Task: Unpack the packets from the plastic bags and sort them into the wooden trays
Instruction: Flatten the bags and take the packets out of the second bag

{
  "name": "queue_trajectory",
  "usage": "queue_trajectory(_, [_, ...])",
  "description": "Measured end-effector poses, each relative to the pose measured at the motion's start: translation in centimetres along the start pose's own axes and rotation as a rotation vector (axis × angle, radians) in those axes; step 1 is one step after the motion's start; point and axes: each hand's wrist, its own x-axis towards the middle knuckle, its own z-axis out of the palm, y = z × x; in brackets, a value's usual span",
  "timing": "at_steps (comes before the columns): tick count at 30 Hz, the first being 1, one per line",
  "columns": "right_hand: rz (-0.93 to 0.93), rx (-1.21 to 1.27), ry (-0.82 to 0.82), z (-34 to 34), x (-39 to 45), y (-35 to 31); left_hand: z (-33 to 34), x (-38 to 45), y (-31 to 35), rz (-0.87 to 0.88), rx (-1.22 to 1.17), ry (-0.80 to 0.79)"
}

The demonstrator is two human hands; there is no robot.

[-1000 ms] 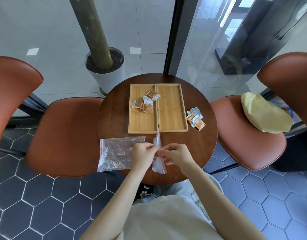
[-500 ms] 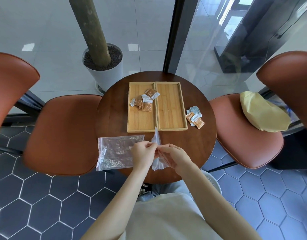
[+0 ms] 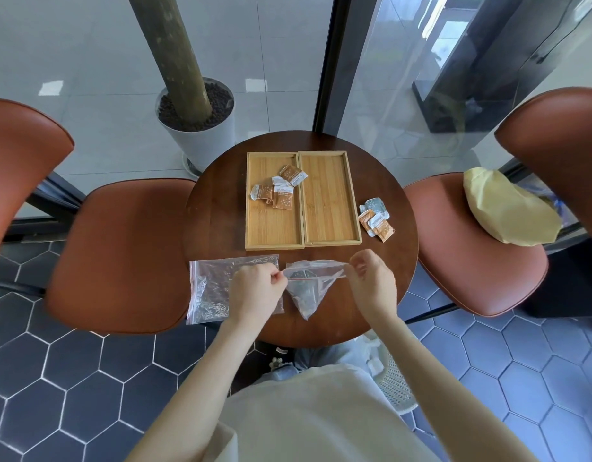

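Observation:
Over the near edge of the round table, my left hand and my right hand each pinch one end of a clear zip bag, stretching its top wide between them. A second clear plastic bag lies flat on the table at the left, partly under my left hand. Two wooden trays stand side by side beyond the bags. The left tray holds several brown and white packets. The right tray has nothing in it. More packets lie loose on the table right of the trays.
Brown chairs flank the table on both sides; the right one carries a yellow cloth bundle. A potted trunk and a glass wall stand behind the table. A white basket sits on the floor by my legs.
My hands have moved apart, pulling the zip bag from a narrow upright strip into a wide stretched shape. The view has shifted slightly.

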Motion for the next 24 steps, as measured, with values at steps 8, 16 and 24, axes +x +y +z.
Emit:
queue_trajectory(8, [0.139, 0.321, -0.167, -0.3, 0.8, 1.4, -0.2, 0.9, 0.7, 0.002, -0.103, -0.033])
queue_trajectory(16, [0.758, 0.981, -0.299, 1.2, 1.1, 3.4, -1.3, 1.9, 4.5, 0.026, -0.268, -0.095])
queue_trajectory(24, [0.927, 1.192, -0.426, 2.7, 0.4, 2.8, -5.1, 2.9, 7.8, 0.047, -0.447, -0.225])
